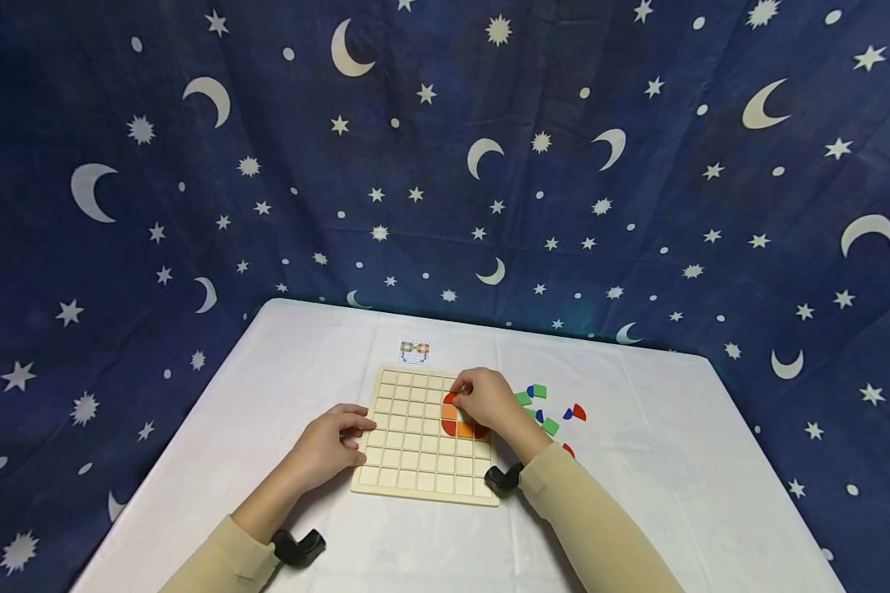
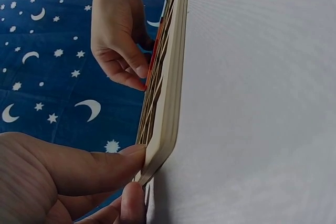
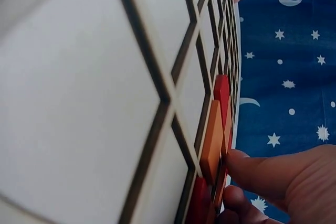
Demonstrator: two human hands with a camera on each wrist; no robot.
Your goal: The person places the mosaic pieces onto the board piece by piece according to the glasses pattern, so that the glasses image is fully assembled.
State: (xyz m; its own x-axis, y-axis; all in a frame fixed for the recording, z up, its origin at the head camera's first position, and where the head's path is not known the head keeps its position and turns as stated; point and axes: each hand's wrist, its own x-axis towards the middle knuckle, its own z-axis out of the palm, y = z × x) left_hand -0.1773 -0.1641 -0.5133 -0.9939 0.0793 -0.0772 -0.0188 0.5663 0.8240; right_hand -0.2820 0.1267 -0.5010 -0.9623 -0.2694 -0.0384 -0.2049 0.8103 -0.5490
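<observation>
Head view: your left hand [image 1: 328, 447] pinches left edge of square pale wooden grid board [image 1: 408, 461], lower centre; your right hand [image 1: 487, 399] pinches red rounded piece [image 1: 450, 399], board's upper right, beside orange square tile [image 1: 448, 412].

Left wrist view: your left grip, lower left, on board's edge.

Right wrist view: your right fingers curled, lower right; fingertips partly hidden.
</observation>
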